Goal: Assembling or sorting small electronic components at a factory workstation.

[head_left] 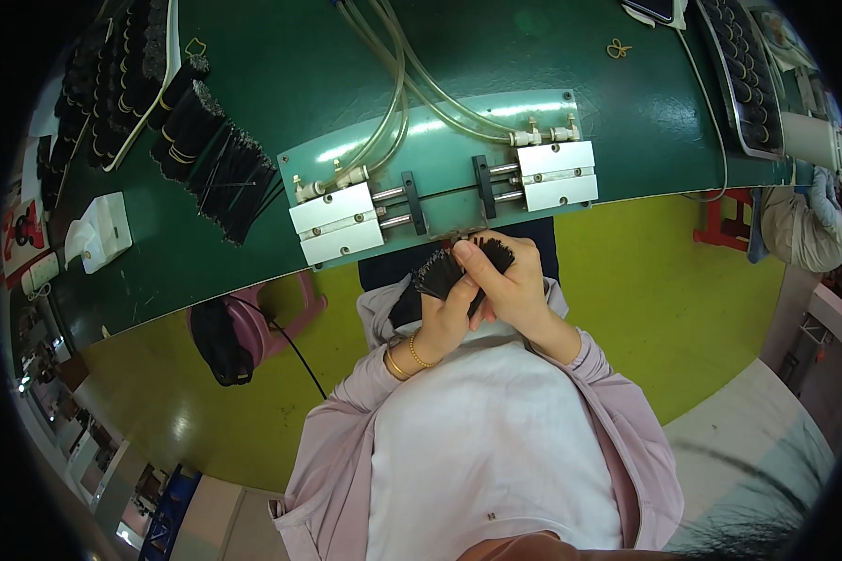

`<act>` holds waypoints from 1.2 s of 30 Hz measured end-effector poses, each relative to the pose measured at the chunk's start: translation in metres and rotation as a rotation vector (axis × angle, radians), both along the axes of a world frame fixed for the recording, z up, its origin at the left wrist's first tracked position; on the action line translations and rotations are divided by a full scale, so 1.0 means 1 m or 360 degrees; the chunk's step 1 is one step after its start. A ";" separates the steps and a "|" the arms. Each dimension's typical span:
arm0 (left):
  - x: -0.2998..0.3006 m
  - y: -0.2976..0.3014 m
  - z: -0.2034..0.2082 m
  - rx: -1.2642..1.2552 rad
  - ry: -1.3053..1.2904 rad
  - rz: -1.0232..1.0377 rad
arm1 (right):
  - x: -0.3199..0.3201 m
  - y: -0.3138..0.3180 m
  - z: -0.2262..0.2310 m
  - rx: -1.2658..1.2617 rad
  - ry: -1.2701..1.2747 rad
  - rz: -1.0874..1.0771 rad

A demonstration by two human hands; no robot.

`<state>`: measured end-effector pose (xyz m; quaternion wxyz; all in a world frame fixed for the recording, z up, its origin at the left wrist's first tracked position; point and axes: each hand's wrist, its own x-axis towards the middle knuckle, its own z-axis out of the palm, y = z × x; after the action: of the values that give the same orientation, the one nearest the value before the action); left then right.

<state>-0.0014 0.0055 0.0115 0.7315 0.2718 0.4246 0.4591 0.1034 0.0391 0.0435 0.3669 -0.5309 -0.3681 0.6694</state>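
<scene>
In front of my chest, at the near edge of the bench, both hands are closed round a bundle of thin black rods (437, 271). My left hand (447, 313) grips its left side from below, thumb pointing up. My right hand (516, 288) wraps the right side, with its thumb lying across the middle. The rod ends fan out above the fingers. Just beyond the hands is a metal fixture plate (449, 117). On it a left silver air cylinder (339, 224) and a right one (557, 176) carry black jaws facing each other, with a gap between.
Loose black rods (234, 182) and banded bundles (187, 126) lie left on the green bench (552, 56). Trays of bundles stand far left and at the right (741, 75). Clear hoses (398, 56) run to the fixture. A white box (98, 234) and pink stool (295, 318) are left.
</scene>
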 end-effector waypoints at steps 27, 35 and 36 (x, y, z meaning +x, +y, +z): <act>-0.002 -0.008 -0.003 0.0109 0.0000 0.0072 | -0.002 -0.006 0.000 0.0099 0.0079 -0.0085; 0.002 -0.007 -0.004 0.0168 0.0107 0.0178 | -0.004 -0.004 -0.001 0.0161 0.0033 -0.0105; 0.002 -0.006 -0.004 0.0167 0.0107 0.0178 | -0.005 -0.004 -0.001 0.0160 0.0033 -0.0105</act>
<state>0.0001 -0.0007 0.0076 0.6747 0.3009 0.4387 0.5116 0.0989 0.0349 0.0424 0.4187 -0.5167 -0.3797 0.6431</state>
